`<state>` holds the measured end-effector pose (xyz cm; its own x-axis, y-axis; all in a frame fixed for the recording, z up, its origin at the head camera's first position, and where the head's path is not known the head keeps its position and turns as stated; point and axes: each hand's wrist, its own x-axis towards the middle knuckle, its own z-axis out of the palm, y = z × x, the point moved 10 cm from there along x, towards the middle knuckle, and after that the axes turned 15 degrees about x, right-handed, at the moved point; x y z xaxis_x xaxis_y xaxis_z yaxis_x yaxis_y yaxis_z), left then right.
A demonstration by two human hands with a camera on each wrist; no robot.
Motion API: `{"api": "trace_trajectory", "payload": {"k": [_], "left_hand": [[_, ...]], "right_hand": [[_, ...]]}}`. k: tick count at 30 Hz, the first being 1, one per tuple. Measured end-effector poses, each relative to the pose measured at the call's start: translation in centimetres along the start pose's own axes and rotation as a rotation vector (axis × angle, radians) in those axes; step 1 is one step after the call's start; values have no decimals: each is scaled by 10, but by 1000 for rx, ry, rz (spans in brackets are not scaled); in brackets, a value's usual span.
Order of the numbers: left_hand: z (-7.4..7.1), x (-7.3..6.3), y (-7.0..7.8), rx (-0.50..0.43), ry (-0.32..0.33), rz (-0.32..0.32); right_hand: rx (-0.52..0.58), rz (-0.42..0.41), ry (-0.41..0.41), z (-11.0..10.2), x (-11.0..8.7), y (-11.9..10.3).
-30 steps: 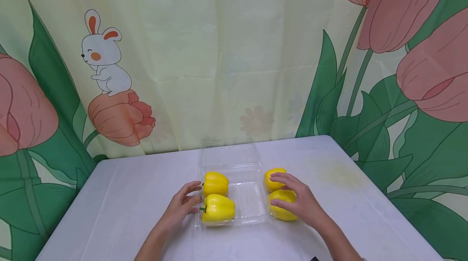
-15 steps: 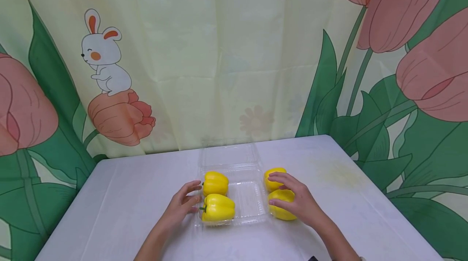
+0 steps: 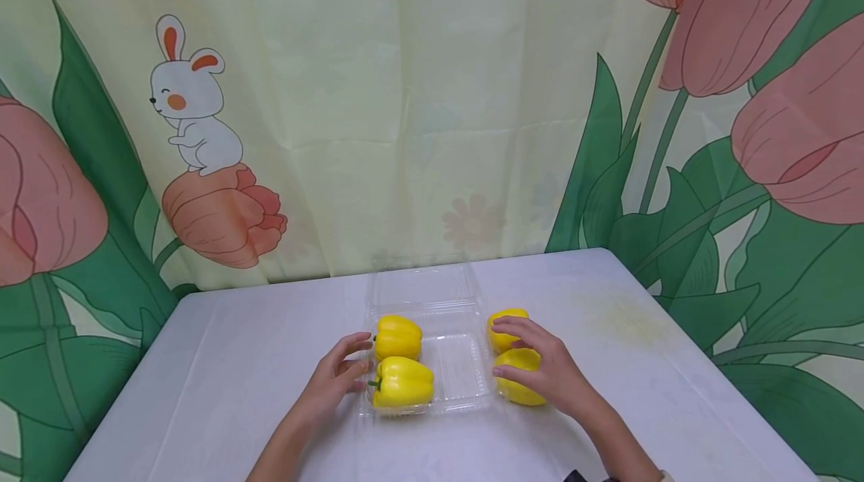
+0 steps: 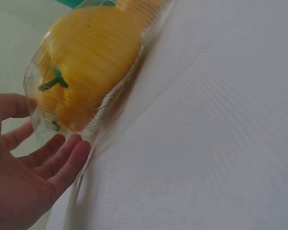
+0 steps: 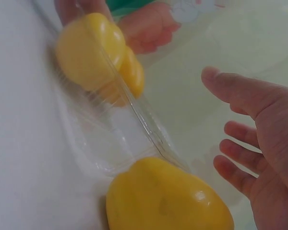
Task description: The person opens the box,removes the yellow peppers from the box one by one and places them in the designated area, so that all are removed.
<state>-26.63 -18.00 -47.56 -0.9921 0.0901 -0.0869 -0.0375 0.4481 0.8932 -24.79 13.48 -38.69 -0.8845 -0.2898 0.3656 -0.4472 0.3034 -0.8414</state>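
A clear plastic clamshell box (image 3: 462, 369) lies open, its lid folded back. Two yellow bell peppers sit in its left half, the front bell pepper (image 3: 403, 382) with a green stem and the rear bell pepper (image 3: 398, 338) behind it. My left hand (image 3: 331, 381) is at the box's left side, relaxed fingertips (image 4: 81, 148) at the box wall in the left wrist view. Right of the box stand two more yellow peppers, a near one (image 3: 518, 384) and a far one (image 3: 502, 328). Above these is my right hand (image 3: 550, 369), fingers apart, holding nothing; it partly hides both.
A white cloth covers the table (image 3: 256, 347). The upright lid (image 3: 424, 285) leans toward the printed curtain (image 3: 337, 92) at the table's back edge. A small dark object (image 3: 575, 476) shows by the right forearm at the bottom edge.
My right hand has drifted slightly left over the two outer peppers. The left hand, the box and the peppers stay in place.
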Motion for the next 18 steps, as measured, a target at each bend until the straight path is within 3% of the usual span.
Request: {"api": "trace_trajectory", "payload": {"k": [18], "left_hand": [[0,0,1,12,-2,11]], "right_hand": [[14,-5,-21,7,2,-4]]}}
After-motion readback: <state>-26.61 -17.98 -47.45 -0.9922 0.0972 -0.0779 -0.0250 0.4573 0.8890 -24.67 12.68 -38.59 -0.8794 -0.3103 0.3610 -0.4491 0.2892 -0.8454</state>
